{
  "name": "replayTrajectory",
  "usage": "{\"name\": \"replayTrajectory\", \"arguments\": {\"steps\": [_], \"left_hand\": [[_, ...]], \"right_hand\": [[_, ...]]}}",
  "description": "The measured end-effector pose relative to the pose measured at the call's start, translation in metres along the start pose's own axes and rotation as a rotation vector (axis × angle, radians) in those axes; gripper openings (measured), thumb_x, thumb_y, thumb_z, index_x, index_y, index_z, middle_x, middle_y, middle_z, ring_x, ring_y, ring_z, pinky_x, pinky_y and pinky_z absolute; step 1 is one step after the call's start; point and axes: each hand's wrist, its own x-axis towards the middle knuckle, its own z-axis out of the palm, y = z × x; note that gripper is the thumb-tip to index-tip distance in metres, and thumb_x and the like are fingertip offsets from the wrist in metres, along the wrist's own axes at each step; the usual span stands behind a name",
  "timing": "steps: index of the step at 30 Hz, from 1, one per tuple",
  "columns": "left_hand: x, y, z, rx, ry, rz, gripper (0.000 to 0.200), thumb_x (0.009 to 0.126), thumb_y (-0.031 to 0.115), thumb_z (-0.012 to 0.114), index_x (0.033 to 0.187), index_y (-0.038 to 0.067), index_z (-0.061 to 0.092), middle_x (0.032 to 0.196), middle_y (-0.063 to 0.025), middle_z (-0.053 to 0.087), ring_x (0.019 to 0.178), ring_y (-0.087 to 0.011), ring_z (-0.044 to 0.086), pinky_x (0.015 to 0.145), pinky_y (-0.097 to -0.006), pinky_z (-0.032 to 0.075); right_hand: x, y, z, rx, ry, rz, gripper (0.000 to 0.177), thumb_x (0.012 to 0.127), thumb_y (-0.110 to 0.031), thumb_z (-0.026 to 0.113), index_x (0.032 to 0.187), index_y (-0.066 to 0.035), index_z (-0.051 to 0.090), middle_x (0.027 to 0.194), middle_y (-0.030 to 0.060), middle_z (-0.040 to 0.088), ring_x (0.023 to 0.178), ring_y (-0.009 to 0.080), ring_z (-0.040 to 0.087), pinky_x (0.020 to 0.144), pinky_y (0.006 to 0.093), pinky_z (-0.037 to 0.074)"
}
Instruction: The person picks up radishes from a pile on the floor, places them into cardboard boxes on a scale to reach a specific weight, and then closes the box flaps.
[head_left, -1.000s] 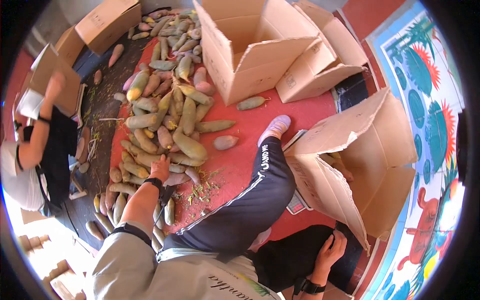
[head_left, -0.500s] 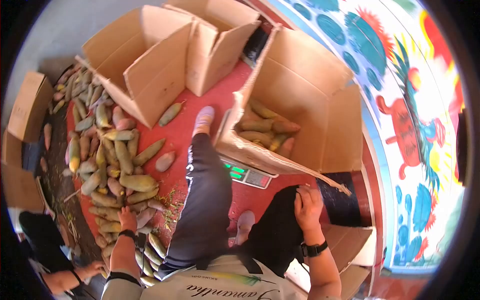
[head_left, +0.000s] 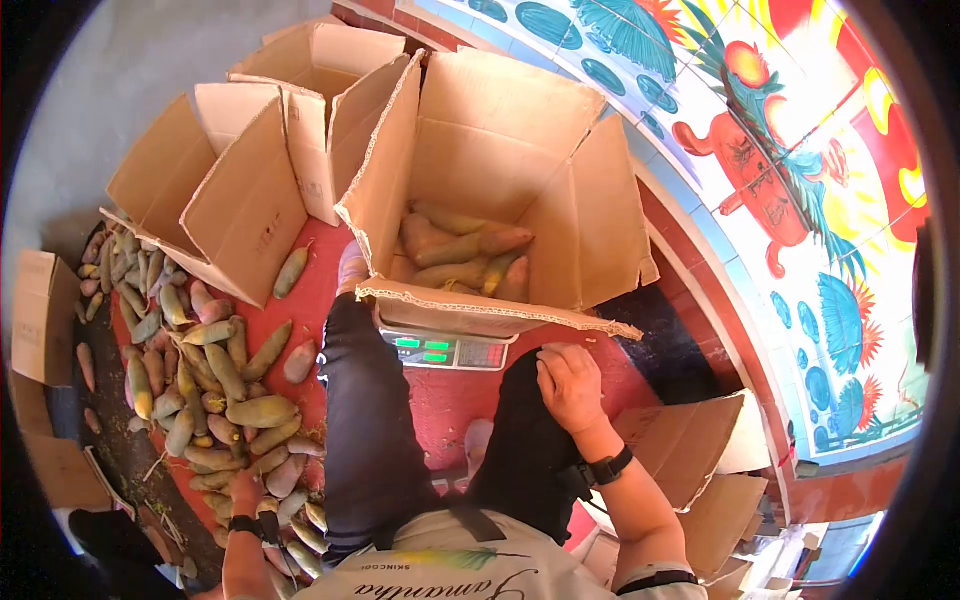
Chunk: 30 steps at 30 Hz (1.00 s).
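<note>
My left hand (head_left: 246,488) is at the lower edge of a pile of long greenish and pinkish tubers (head_left: 262,411), touching them; its fingertips are blurred among the tubers. On my right knee rests my right hand (head_left: 570,385), back up, fingers loosely bent, with nothing in it. In front of my knees a large open cardboard box (head_left: 488,155) stands on a scale (head_left: 445,350) with lit green digits. Several tubers (head_left: 465,250) lie at the bottom of this box.
Two open boxes (head_left: 245,205) (head_left: 340,110) stand beyond the pile. Single tubers (head_left: 292,273) lie on the red floor (head_left: 440,400). More cardboard (head_left: 680,440) is at my right, near a painted tile wall (head_left: 750,160). Another person's dark clothing (head_left: 112,548) shows at lower left.
The view has shifted, so the boxes and pile appear further left. My left hand remains at the pile's lower edge and my right hand on the knee. The other person's hand no longer shows clearly.
</note>
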Motion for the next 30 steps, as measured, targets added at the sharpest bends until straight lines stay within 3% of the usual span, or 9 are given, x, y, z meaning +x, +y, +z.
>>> {"name": "replayTrajectory", "arguments": {"steps": [1,4,6,7,8,10,14,23,30], "left_hand": [[0.013,-0.021,0.021,0.011,0.004,-0.009,0.023,0.080,0.022,0.058,0.095,0.007,0.063,0.100,-0.0154,0.058,0.094,-0.0317,0.056,0.082,-0.0425,0.046],[0.028,-0.057,0.036,0.032,0.273,0.442,0.019,0.079,0.019,0.057,0.088,0.002,0.060,0.089,-0.0179,0.059,0.078,-0.0327,0.057,0.073,-0.0411,0.046],[0.002,-0.014,-0.030,-0.374,-0.091,0.091,0.017,0.086,0.014,0.051,0.097,0.006,0.060,0.107,-0.0082,0.059,0.096,-0.0269,0.054,0.081,-0.0375,0.045],[-0.008,0.003,-0.052,-0.693,-0.061,-0.038,0.006,0.085,0.011,0.051,0.089,0.009,0.055,0.106,-0.0035,0.058,0.088,-0.0202,0.053,0.074,-0.0364,0.047],[-0.025,0.026,-0.080,-0.684,-0.057,-0.040,0.006,0.085,0.011,0.051,0.089,0.009,0.055,0.106,-0.0035,0.058,0.088,-0.0202,0.053,0.074,-0.0364,0.047],[-0.056,0.069,-0.129,-1.284,-0.087,-0.208,0.004,0.086,0.011,0.050,0.083,0.010,0.047,0.109,-0.0018,0.057,0.088,-0.0171,0.051,0.072,-0.0361,0.047],[-0.069,0.097,-0.148,-1.498,-0.103,-0.189,0.003,0.085,0.009,0.051,0.085,0.011,0.049,0.114,-0.0021,0.055,0.087,-0.0148,0.051,0.071,-0.0321,0.047],[-0.062,0.149,-0.142,-1.390,-0.320,-0.211,0.002,0.085,0.012,0.052,0.085,0.012,0.054,0.103,-0.0013,0.059,0.084,-0.0142,0.055,0.068,-0.0327,0.049],[-0.035,0.132,-0.102,-1.294,-0.320,-0.234,0.020,0.085,0.019,0.051,0.105,0.014,0.051,0.101,-0.0013,0.054,0.083,-0.0170,0.051,0.069,-0.0346,0.042]], "right_hand": [[0.001,-0.001,-0.002,0.007,0.011,0.007,0.014,0.072,-0.005,0.062,0.085,-0.003,0.059,0.087,0.0106,0.058,0.078,0.0280,0.057,0.070,0.0366,0.046],[0.000,0.003,-0.003,0.026,0.037,0.015,0.014,0.072,-0.005,0.062,0.085,-0.002,0.058,0.087,0.0107,0.057,0.077,0.0281,0.056,0.069,0.0367,0.046],[-0.003,0.004,-0.004,0.034,0.052,0.021,0.014,0.072,-0.005,0.063,0.085,-0.002,0.058,0.087,0.0107,0.057,0.077,0.0281,0.056,0.069,0.0368,0.046],[-0.004,0.006,-0.004,0.036,0.055,0.016,0.015,0.072,-0.004,0.063,0.085,-0.002,0.058,0.087,0.0107,0.057,0.077,0.0282,0.056,0.069,0.0368,0.046],[-0.005,0.006,-0.004,0.038,0.056,0.011,0.015,0.072,-0.004,0.063,0.085,-0.002,0.057,0.087,0.0108,0.057,0.077,0.0282,0.056,0.068,0.0369,0.046],[-0.007,0.008,-0.004,0.045,0.070,0.010,0.016,0.072,-0.005,0.063,0.086,-0.002,0.057,0.088,0.0108,0.056,0.077,0.0282,0.056,0.068,0.0369,0.045],[-0.010,0.010,-0.004,0.068,0.105,0.007,0.016,0.072,-0.005,0.063,0.087,-0.001,0.057,0.088,0.0109,0.056,0.077,0.0282,0.055,0.068,0.0369,0.045],[-0.015,0.014,-0.003,0.083,0.143,0.029,0.011,0.072,-0.006,0.063,0.082,-0.003,0.057,0.086,0.0103,0.056,0.078,0.0279,0.056,0.069,0.0369,0.045],[-0.016,0.014,-0.004,0.075,0.155,0.039,0.012,0.071,-0.007,0.063,0.081,-0.003,0.056,0.084,0.0106,0.056,0.078,0.0280,0.056,0.071,0.0364,0.046]]}}
